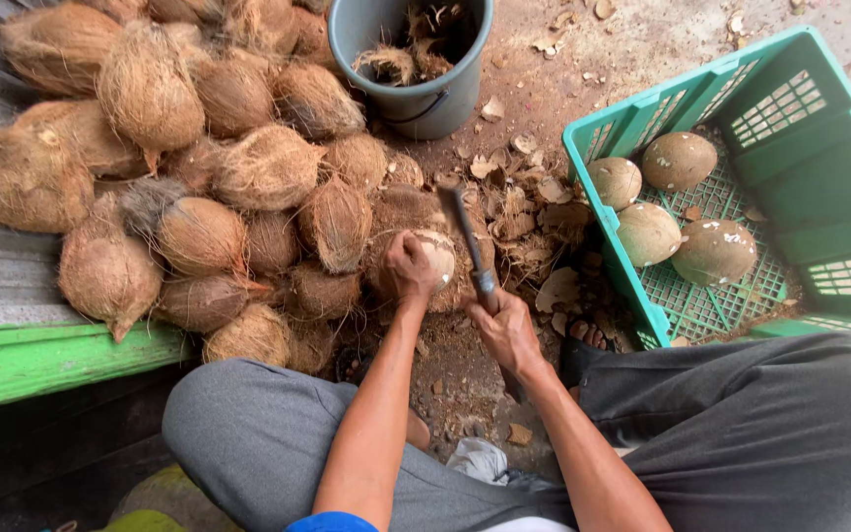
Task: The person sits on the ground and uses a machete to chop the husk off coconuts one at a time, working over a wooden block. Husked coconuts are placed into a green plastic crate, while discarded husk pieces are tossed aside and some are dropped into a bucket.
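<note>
**Coconut husking station: contents, near to far**

Nearest: two knees in grey trousers (278,433), the person seated low, forearms reaching out between them. A crumpled pale cloth (480,460) lies on the dirt ground (642,49) between the legs.

Right hand (506,333): closed around the handle of one dark-bladed heavy knife (470,246), blade angled up and away, its tip above the coconut in hand.

Left hand (408,268): fingers clamped over the top of one partly husked coconut with a pale bared shell (435,258), which sits on the ground directly ahead of the knees, brown fibre still clinging round its sides. The hand covers much of its left face.

Around it: a scatter of brown husk scraps (529,212), lying between the coconut and the crate.

Right: one green slotted plastic crate (800,148), holding four smooth husked coconuts (680,161) lying close together.

Left: a heap of unhusked fibrous brown coconuts (199,148), roughly twenty visible, piled against one another beside a green-painted board (41,360).

Farthest: one grey plastic bucket (416,89) with a wire handle, holding husk pieces, standing just beyond the heap.
</note>
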### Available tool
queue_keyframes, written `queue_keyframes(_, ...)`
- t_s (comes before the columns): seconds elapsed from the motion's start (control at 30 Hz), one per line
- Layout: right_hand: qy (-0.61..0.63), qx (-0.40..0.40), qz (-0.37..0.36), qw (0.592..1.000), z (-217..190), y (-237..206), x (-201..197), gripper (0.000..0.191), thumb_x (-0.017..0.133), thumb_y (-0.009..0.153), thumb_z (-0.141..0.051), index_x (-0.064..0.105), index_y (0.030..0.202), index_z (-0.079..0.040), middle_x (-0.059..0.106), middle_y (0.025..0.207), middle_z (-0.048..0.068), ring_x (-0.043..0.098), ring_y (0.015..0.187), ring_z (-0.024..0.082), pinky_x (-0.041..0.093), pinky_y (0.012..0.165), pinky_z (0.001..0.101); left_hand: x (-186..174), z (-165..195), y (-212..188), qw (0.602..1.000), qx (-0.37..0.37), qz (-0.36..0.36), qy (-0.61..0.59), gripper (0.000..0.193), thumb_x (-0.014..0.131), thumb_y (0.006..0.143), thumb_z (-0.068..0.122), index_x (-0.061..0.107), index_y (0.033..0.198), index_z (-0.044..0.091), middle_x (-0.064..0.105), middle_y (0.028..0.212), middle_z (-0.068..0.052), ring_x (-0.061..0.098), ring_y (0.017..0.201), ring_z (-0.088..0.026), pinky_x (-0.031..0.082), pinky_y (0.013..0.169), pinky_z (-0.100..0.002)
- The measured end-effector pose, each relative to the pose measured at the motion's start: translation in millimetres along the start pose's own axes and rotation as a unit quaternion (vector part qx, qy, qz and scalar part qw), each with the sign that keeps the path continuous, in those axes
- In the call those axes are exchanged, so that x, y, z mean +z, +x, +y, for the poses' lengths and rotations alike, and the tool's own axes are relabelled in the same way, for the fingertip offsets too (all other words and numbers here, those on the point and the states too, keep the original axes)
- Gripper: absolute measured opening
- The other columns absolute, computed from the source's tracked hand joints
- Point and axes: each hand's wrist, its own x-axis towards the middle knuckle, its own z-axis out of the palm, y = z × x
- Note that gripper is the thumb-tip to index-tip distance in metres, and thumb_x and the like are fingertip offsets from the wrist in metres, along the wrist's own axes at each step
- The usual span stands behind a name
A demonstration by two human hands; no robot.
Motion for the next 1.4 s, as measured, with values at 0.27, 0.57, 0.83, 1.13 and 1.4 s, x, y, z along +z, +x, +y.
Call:
queue_keyframes(0.27, -0.056, 0.065, -0.012, 0.996, 11, -1, 9, 0.019, 0.061, 0.098, -0.026, 0.074, 0.102, -0.012, 0.062, 0.066, -0.001, 0.051, 0.053, 0.011, 0.044, 0.049, 0.0336, 0, 1, -1, 0.999, 0.034, 0.012, 0.011, 0.031, 0.046, 0.093, 0.038, 0.064, 0.085, 0.015, 0.065, 0.083, -0.002, 0.061, 0.075, -0.018, 0.049, 0.065, -0.032)
queue_keyframes(0.57, -0.083, -0.035, 0.028, 0.996, 1, 1, 14, 0.033, 0.064, 0.102, -0.029, 0.065, 0.083, -0.002, 0.062, 0.063, 0.010, 0.053, 0.056, 0.021, 0.046, 0.055, 0.0436, 1, -3, -6, 0.999, 0.016, 0.029, 0.012, 0.043, 0.035, 0.105, 0.041, 0.067, 0.091, 0.016, 0.069, 0.092, -0.003, 0.062, 0.085, -0.020, 0.047, 0.074, -0.033)
queue_keyframes(0.83, -0.221, -0.084, 0.040, 0.971, 21, 7, 17, 0.035, 0.069, 0.097, -0.032, 0.062, 0.088, 0.001, 0.061, 0.067, 0.023, 0.059, 0.059, 0.037, 0.051, 0.061, 0.0476, 2, -1, -6, 0.998, -0.043, -0.022, 0.026, 0.040, 0.039, 0.106, 0.036, 0.070, 0.102, 0.011, 0.072, 0.099, -0.005, 0.067, 0.088, -0.021, 0.051, 0.078, -0.035)
queue_keyframes(1.13, -0.242, -0.055, 0.044, 0.968, 18, 13, 13, 0.036, 0.065, 0.102, -0.034, 0.063, 0.083, -0.003, 0.053, 0.057, 0.018, 0.051, 0.050, 0.030, 0.045, 0.056, 0.0473, -1, -7, -5, 0.994, -0.019, -0.045, 0.099, 0.043, 0.039, 0.111, 0.039, 0.070, 0.100, 0.012, 0.074, 0.099, -0.005, 0.064, 0.086, -0.020, 0.049, 0.074, -0.034)
queue_keyframes(1.4, -0.131, -0.076, 0.018, 0.988, 12, 6, 23, 0.034, 0.066, 0.098, -0.031, 0.063, 0.080, -0.002, 0.057, 0.055, 0.010, 0.051, 0.048, 0.019, 0.045, 0.050, 0.0426, -10, -9, -2, 0.999, 0.036, -0.013, 0.029, 0.040, 0.043, 0.100, 0.040, 0.071, 0.108, 0.014, 0.073, 0.104, -0.005, 0.064, 0.078, -0.019, 0.048, 0.060, -0.031)
